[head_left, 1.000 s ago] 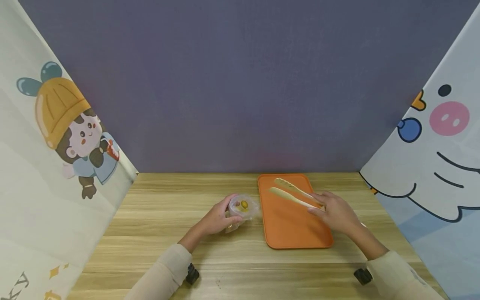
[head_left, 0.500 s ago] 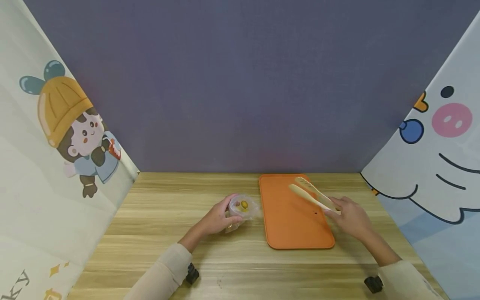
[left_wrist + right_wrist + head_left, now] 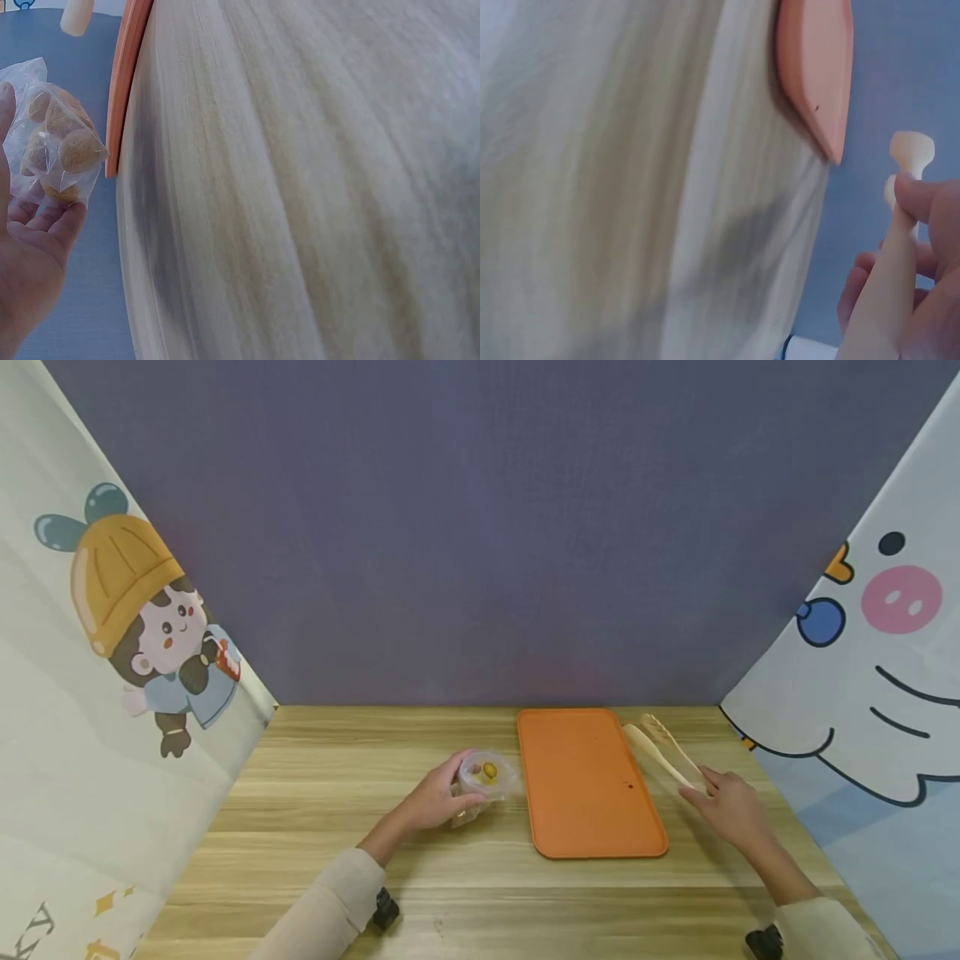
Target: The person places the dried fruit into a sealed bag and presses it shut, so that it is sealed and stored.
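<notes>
Toward the middle of the table, my left hand (image 3: 429,797) grips a clear plastic bag (image 3: 504,777), its mouth spread round and facing up. Several round brown balls (image 3: 80,150) show through the bag in the left wrist view, with the fingers curled beneath it. Over on the right, my right hand (image 3: 733,810) holds pale tongs (image 3: 660,760) by the handle part, thumb on one arm. The tong tips stand apart with nothing between them, just beyond the right edge of an orange tray (image 3: 588,785).
The tray lies flat on the wood-grain table (image 3: 337,777), right of the bag, with small dark specks (image 3: 629,786) on it. A grey-blue panel (image 3: 480,527) rises behind the table. Cartoon-printed sheets flank both sides.
My right hand has moved right with the tongs, from over the tray to beyond its right edge. My left hand and the bag have stayed in place.
</notes>
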{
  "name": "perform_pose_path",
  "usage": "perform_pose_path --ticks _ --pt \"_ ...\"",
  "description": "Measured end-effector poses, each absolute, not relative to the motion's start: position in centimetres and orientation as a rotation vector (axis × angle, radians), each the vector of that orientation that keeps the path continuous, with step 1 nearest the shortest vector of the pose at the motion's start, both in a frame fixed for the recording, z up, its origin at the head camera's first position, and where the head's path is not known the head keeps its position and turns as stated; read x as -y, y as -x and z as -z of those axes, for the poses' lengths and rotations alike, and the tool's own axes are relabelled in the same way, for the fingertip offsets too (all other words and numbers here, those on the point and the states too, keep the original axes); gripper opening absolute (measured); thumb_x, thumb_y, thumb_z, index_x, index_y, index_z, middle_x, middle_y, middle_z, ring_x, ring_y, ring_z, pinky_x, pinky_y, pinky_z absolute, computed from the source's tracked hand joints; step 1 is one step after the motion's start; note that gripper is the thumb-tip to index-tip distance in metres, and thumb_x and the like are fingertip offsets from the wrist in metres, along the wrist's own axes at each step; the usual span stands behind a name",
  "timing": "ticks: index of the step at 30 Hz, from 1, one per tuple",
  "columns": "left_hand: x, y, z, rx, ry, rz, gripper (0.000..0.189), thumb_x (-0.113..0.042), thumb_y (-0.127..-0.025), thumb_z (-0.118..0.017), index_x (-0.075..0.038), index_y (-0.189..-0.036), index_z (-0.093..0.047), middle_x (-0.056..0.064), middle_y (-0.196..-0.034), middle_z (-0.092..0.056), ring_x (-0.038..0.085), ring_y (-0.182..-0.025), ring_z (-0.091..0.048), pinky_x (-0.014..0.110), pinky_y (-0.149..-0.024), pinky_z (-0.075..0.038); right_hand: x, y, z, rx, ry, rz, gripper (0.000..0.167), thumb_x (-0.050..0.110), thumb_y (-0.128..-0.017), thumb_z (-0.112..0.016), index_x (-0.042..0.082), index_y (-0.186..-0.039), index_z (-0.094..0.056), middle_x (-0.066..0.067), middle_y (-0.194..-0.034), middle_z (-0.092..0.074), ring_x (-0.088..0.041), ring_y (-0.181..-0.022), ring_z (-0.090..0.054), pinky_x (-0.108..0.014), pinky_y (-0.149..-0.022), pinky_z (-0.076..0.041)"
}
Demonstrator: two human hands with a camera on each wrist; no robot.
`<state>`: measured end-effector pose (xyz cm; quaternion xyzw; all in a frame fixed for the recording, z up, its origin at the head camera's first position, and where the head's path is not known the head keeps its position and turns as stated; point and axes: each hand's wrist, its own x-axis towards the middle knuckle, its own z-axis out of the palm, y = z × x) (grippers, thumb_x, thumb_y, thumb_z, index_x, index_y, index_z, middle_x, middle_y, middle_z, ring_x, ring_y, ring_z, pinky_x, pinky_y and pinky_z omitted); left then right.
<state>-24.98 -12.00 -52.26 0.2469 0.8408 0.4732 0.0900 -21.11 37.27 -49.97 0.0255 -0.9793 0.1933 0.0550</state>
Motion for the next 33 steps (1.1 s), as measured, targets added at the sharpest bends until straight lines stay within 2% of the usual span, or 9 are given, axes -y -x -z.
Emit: perform_pose_path --ticks 6,14,20,23,28,30,33 --pt "11.9 24.9 52.4 -2.499 -0.717 -1.407 0.089 -0.049 -0.092 -0.073 -0.017 -0.161 -0.027 0.01 -0.148 -0.054 0.025 -0.136 -0.055 0.047 -0.111 -0.046 -38.9 20.8 50.7 3.0 0.009 -0.544 0.071 0.04 -0.101 -0.062 -0.02 -0.137 -0.049 -0.047 -0.116 -0.058 -0.063 -0.104 -0.057 -0.067 -0.082 -0.05" --pt "11.8 25.0 52.6 -2.498 -0.703 -1.413 0.09 -0.051 -0.092 -0.073 -0.018 -0.162 -0.026 0.011 -0.149 -0.053 0.027 -0.138 -0.053 0.048 -0.112 -0.045 -40.1 20.5 51.6 3.032 0.154 -0.54 0.077 0.048 -0.104 -0.052 -0.021 -0.138 -0.045 -0.048 -0.122 -0.054 -0.064 -0.108 -0.056 -0.067 -0.084 -0.049" --pt "11.8 25.0 52.6 -2.498 -0.708 -1.416 0.09 -0.051 -0.092 -0.072 -0.018 -0.162 -0.026 0.01 -0.149 -0.053 0.027 -0.138 -0.053 0.048 -0.112 -0.045 -40.7 20.4 52.6 3.015 0.245 -0.507 0.076 0.046 -0.102 -0.055 -0.021 -0.135 -0.048 -0.047 -0.125 -0.053 -0.065 -0.109 -0.055 -0.067 -0.085 -0.049" --pt "11.8 25.0 52.7 -2.496 -0.706 -1.418 0.09 -0.051 -0.092 -0.072 -0.018 -0.162 -0.026 0.01 -0.15 -0.053 0.027 -0.138 -0.053 0.049 -0.112 -0.045 -40.8 20.4 53.0 2.995 0.27 -0.502 0.07 0.042 -0.1 -0.058 -0.02 -0.133 -0.051 -0.045 -0.116 -0.059 -0.062 -0.1 -0.059 -0.062 -0.077 -0.051" --pt "11.9 24.9 52.7 -2.503 -0.697 -1.402 0.089 -0.052 -0.092 -0.072 -0.02 -0.162 -0.025 0.009 -0.15 -0.052 0.026 -0.138 -0.053 0.048 -0.112 -0.046 -40.8 20.4 53.4 2.967 0.317 -0.516 0.059 0.039 -0.097 -0.064 -0.015 -0.121 -0.059 -0.035 -0.087 -0.066 -0.048 -0.076 -0.064 -0.048 -0.059 -0.047" --pt "11.9 24.9 52.7 -2.505 -0.696 -1.399 0.089 -0.051 -0.092 -0.072 -0.02 -0.162 -0.026 0.009 -0.149 -0.053 0.025 -0.137 -0.054 0.047 -0.111 -0.046 -40.9 20.4 53.6 2.969 0.327 -0.51 0.056 0.037 -0.096 -0.065 -0.015 -0.117 -0.06 -0.031 -0.081 -0.065 -0.043 -0.071 -0.063 -0.045 -0.056 -0.044" --pt "11.9 24.9 52.6 -2.498 -0.696 -1.41 0.089 -0.051 -0.092 -0.072 -0.019 -0.162 -0.026 0.009 -0.148 -0.054 0.024 -0.135 -0.055 0.046 -0.11 -0.047 -41.0 20.5 53.8 2.972 0.337 -0.499 0.053 0.036 -0.095 -0.066 -0.015 -0.112 -0.061 -0.03 -0.078 -0.064 -0.043 -0.07 -0.062 -0.045 -0.056 -0.044"
